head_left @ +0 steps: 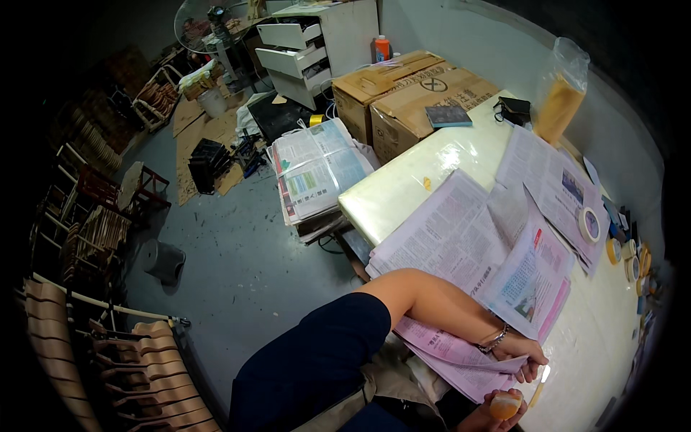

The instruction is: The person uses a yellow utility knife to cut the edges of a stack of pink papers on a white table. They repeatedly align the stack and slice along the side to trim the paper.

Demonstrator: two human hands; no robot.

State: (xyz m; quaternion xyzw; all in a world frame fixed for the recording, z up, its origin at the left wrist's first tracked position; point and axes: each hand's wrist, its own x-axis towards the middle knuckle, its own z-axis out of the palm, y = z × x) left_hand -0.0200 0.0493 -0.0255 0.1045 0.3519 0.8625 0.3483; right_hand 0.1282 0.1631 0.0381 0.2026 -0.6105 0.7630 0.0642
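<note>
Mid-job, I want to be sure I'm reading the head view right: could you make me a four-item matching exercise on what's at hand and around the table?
Column one:
1. Left hand
2. Round orange object
3. Newspaper stack beside the table
4. White drawers

Column two:
A. pulled open
B. at the edge of a pinkish newspaper sheet
C. tied into a bundle
D. held in the right hand

Right pairs: 1-B, 2-D, 3-C, 4-A.
</note>
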